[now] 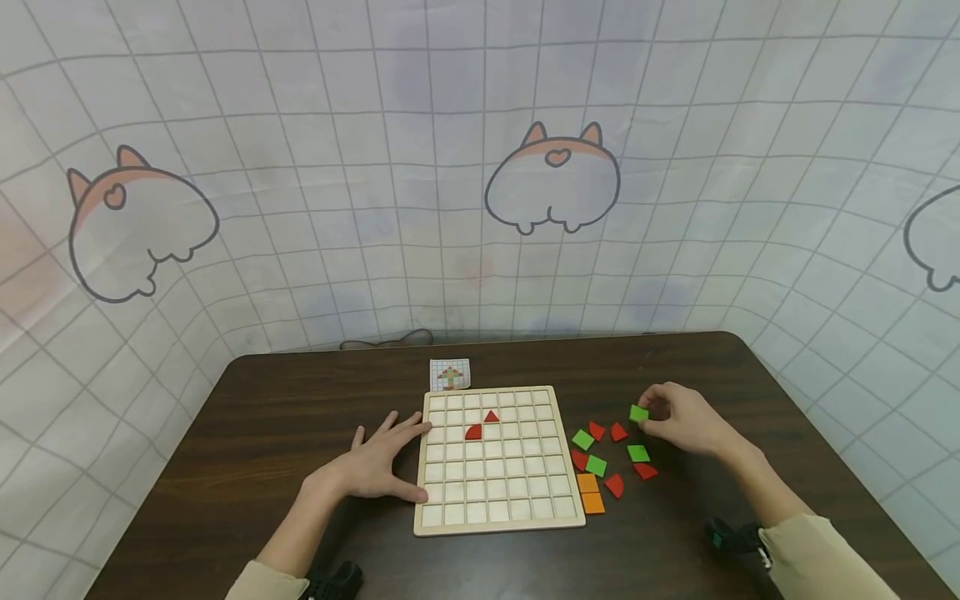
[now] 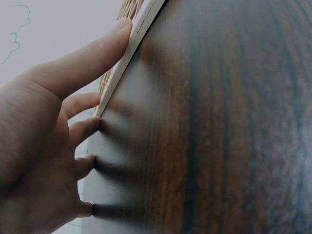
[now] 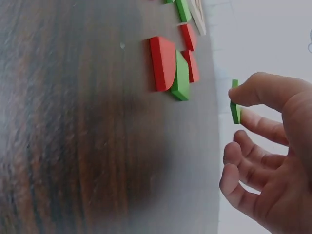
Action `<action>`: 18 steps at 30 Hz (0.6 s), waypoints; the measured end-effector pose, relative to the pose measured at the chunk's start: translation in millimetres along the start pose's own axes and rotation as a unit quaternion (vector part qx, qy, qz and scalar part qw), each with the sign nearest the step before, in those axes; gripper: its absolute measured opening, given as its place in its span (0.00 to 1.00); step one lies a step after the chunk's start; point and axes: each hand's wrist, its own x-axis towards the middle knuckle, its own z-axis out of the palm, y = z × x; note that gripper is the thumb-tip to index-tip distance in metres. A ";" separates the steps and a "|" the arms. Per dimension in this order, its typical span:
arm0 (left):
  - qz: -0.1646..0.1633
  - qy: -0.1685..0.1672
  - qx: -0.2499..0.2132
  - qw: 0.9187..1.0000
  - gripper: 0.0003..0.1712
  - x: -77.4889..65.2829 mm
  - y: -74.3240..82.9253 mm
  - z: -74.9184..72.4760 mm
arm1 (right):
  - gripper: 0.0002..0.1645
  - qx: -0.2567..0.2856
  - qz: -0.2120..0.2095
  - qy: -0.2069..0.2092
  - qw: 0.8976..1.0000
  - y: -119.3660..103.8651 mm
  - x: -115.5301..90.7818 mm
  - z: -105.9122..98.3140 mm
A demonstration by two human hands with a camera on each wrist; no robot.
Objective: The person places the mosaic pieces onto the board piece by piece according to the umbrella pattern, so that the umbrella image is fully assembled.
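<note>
A light wooden grid board [image 1: 498, 527] lies on the dark table. Two red pieces sit in its upper cells, a triangle [image 1: 491, 417] and a quarter circle [image 1: 473, 432]. My left hand [image 1: 375, 465] is spread along the board's left edge, thumb and fingertips touching the rim. To the right of the board, my right hand [image 1: 690, 418] pinches a green square tile [image 1: 638, 413] between thumb and index finger. In the right wrist view that green tile [image 3: 235, 109] is held above the table, the other fingers loosely bent.
Loose red quarter-circle pieces [image 1: 614, 485], green squares [image 1: 638, 453] and orange squares [image 1: 592, 503] lie between the board and my right hand. A small pattern card [image 1: 450, 367] lies behind the board's top left corner. A cloth-covered wall [image 1: 480, 275] rises behind the table.
</note>
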 end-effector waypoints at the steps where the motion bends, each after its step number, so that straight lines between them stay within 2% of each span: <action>1: 0.000 -0.001 0.000 1.000 0.60 -0.1 0.1 -0.1 | 0.12 0.004 -0.001 -0.003 1.000 -1.2 0.5 -0.4; 18: -0.002 -0.008 -0.011 1.000 0.61 1.2 -1.5 -0.8 | 0.13 0.044 -0.013 -0.026 0.999 -28.0 15.9 5.2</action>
